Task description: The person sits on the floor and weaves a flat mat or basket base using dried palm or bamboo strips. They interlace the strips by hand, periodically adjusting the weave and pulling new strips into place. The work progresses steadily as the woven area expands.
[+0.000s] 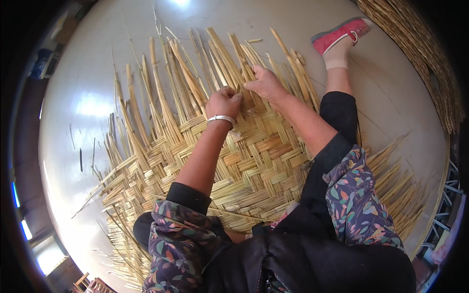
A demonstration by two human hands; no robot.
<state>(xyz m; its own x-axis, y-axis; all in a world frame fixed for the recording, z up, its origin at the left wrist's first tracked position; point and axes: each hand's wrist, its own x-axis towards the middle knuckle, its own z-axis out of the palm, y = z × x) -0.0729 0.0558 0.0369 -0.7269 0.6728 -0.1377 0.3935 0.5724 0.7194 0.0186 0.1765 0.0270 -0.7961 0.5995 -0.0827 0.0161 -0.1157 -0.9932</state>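
Fingers of my left hand are curled in close together, and they look pinched on a thin strip. My right hand is just beside it, with its thumb turned toward my left hand. Some of its fingertips hide behind the strips, so I can't tell how tight they are.

Both hands are at the far edge of the big woven mat, where the flat part turns into loose ends. I think I hold so near the weave because the strip would bend or slip if I held it far out. Two hands close together may keep the crossings snug.

The mat lies on the grey floor, right in front of me and partly under my arms. My right leg stretches along its right side, maybe to give me room and keep the mat from sliding. At the end of it is a red shoe.

Lots of loose ends poke up around my hands and could get in the way. More strips fan out past my leg. A big bundle of stalks lies farther off, at the top right.
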